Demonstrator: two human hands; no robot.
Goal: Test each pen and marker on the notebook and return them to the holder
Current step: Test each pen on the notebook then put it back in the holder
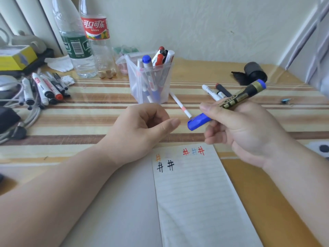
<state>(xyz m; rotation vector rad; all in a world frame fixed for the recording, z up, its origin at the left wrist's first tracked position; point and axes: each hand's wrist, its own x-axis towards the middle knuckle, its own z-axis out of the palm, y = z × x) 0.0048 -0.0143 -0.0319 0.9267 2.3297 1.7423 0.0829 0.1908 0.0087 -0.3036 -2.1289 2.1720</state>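
Note:
My right hand (243, 132) grips a black and gold marker (242, 96) with a blue cap (199, 123) on its near end, held above the table. My left hand (142, 125) hovers just left of the cap with its fingers loosely curled and nothing in it. The open notebook (192, 196) lies below, with black, orange, red and blue hash marks near its top. The clear plastic holder (151, 82) stands behind the hands with several markers in it. A thin white pen (179, 104) lies between holder and hands.
Two markers (216, 91) lie on the striped table right of the holder, near a black roll (254, 72). A pile of markers (44, 88) lies at the left by cables. Two plastic bottles (85, 38) stand at the back left beside a yellow box (16, 57).

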